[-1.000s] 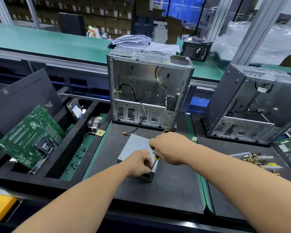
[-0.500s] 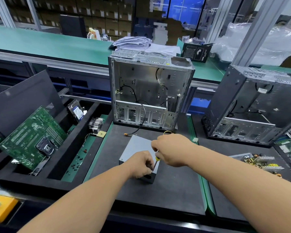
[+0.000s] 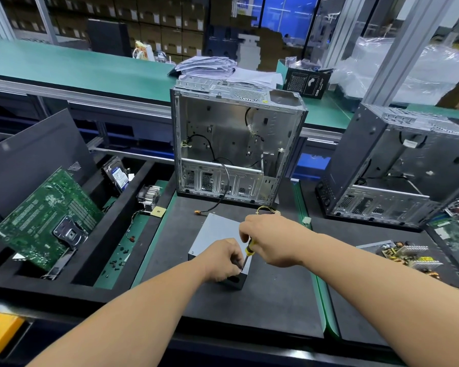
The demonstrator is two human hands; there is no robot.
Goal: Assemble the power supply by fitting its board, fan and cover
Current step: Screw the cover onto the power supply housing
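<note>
I've got the power supply [image 3: 217, 235] flat on the dark mat, just in front of the open silver case [image 3: 236, 144], and that case is my landmark for everything here. My right hand [image 3: 272, 241] is curled round the yellow-handled screwdriver [image 3: 248, 251], shaft angled down to the near corner of the box's top. My left hand [image 3: 223, 259] sits on that same corner, fingers curled in around the tip; I'd say they pinch the shaft or a screw, but the spot is hidden under my knuckles, so I can't tell which.

The grey cover looks on and closed, so I judge this to be the fastening step: cover in place, screws going in. A yellow wire bundle [image 3: 266, 210] trails out the back of the box toward the case.

Next move, as I read it: keep the tip seated square in the screw head, press straight down, turn until snug, and hold the box from skating on the mat. Spare black screws [image 3: 117, 263] lie on the green strip left of the case, beyond the mat's edge, if another corner needs 1. A loose circuit board [image 3: 406, 254] rests to the right of the case, well apart from my work.
</note>
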